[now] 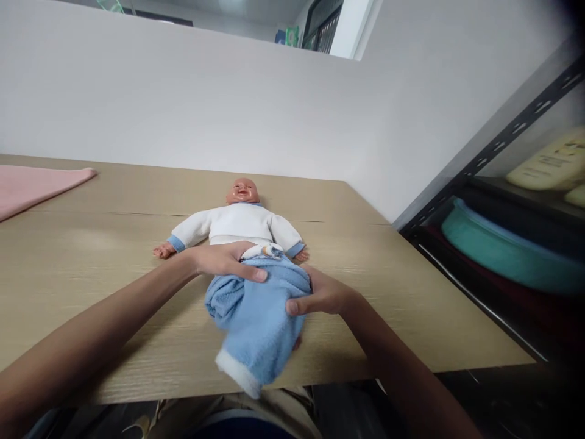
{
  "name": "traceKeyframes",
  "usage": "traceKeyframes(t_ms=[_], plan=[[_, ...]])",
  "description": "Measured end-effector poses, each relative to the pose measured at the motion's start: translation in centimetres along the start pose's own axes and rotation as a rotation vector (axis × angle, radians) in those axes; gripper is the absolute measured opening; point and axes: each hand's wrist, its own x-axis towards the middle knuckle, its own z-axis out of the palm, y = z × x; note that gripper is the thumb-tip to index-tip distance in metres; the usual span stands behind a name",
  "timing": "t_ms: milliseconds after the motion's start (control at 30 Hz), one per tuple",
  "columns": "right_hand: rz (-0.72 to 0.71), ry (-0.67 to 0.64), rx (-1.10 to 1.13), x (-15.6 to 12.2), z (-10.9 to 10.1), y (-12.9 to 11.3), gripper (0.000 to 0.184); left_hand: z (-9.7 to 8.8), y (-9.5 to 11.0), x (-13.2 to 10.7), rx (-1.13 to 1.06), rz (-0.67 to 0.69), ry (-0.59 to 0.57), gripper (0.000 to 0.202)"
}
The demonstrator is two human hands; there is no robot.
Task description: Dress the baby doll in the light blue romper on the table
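A baby doll (242,191) lies on its back on the table, head toward the wall. It wears a white top (240,223) with blue cuffs, its arms spread to both sides. Blue fleecy trousers (269,311) with white hems bunch over its lower body. My left hand (231,261) grips the trousers near the waist, thumb on top and fingers tucked under the cloth. On the other side my right hand (320,294) pinches the trousers at the edge, thumb over the fabric. A patterned white cloth (265,250) shows at the waist. The doll's legs are mostly hidden.
The wooden table (114,268) meets a white wall behind. A folded pink cloth (41,186) lies at the far left. Along the right side, a dark metal shelf (484,164) holds a teal basin (512,247) and a yellow bottle (548,161).
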Motion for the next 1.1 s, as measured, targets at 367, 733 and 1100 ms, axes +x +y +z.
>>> traceKeyframes(t_ms=[367,733,1100], plan=[[-0.051,0.092,0.239,1.2,0.9,0.2,0.065,0.2,-1.2,0.0,-0.149,0.007,-0.015,0.076],[-0.226,0.029,0.223,0.9,1.0,0.8,0.075,-0.2,-3.3,0.1,-0.277,0.028,-0.091,0.097],[-0.295,0.005,0.115,0.8,2.2,-1.6,0.05,0.5,-2.9,0.1,-0.275,0.061,-0.071,0.062]])
